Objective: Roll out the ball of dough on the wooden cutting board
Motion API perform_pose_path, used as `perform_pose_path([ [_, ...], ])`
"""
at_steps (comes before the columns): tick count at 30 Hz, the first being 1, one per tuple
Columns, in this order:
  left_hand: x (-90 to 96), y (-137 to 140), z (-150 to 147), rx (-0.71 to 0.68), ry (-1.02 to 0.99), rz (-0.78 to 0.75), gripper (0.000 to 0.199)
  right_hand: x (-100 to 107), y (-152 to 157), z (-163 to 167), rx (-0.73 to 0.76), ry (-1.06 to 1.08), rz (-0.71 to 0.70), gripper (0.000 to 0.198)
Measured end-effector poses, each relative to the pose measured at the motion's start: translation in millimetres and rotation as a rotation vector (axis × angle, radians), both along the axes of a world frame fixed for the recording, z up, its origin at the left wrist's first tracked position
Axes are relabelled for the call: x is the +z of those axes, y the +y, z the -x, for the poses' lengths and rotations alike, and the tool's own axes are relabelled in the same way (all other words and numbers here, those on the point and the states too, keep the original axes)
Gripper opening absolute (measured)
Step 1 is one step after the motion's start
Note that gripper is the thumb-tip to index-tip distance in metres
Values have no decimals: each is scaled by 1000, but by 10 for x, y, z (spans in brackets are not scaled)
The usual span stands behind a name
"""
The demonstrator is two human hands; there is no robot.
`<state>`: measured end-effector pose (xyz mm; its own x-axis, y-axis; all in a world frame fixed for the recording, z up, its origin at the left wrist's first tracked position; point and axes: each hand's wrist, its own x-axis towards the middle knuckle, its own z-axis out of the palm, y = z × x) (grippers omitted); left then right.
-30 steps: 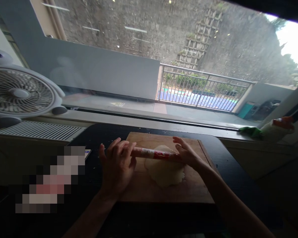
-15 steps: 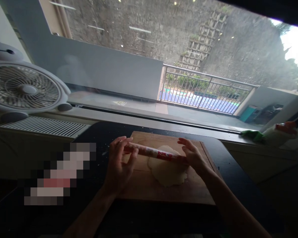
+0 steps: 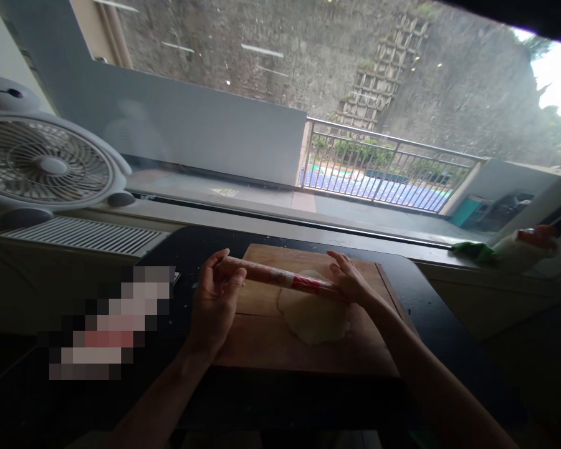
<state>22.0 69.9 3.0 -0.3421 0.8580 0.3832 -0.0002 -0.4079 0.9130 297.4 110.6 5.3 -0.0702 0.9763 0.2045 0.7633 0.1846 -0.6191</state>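
A wooden rolling pin [image 3: 262,272] with a printed red-and-white label runs across the far part of a flat sheet of pale dough [image 3: 314,323]. My left hand [image 3: 217,305] is closed round the pin's left end, thumb on the near side. At the other end my right hand [image 3: 350,278] grips the pin, its fingers pointing away from me and the end hidden by the hand. Under the dough lies a wooden board [image 3: 257,349]; the dough's far edge is partly behind the pin.
The board rests on a dark table [image 3: 442,330] by a window. A white fan [image 3: 51,163] stands at the left, above a vent grille [image 3: 88,236]. A pixelated patch covers something on the table's left side. A green cloth [image 3: 474,251] and a white container [image 3: 526,254] are on the right sill.
Both hands and the rolling pin have shifted a little left and away from me. My left fingers have curled closer round the pin's end. The dough still lies on the board.
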Motion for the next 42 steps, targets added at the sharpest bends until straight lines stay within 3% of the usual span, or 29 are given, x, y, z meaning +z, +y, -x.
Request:
perform_pose_path([
  [6,-36,-9,-11,-37,-43,33,53,-54,-527,67,-27,-116,-91,43],
  [15,-45,6,9,-42,-67,29,42,19,-48,7,-85,6,53,53],
  [21,-50,6,1,-103,-132,60,44,-48,-697,122,15,-122,-153,45],
  [24,-73,19,5,-160,-201,94,39,-82,-917,155,40,-165,-179,43],
  [27,-75,21,8,-162,-198,87,28,-97,-755,125,-13,-114,-117,46],
  [31,-28,-11,-3,-179,-188,75,23,-61,-153,36,-69,-13,13,51],
  [35,12,-40,-1,-166,-219,65,21,18,287,25,-84,-48,41,53],
  [38,16,-46,21,-162,-219,114,22,44,229,66,-67,-95,-40,53],
  [42,14,-54,36,-225,-260,185,27,12,-206,101,56,-214,-216,46],
])
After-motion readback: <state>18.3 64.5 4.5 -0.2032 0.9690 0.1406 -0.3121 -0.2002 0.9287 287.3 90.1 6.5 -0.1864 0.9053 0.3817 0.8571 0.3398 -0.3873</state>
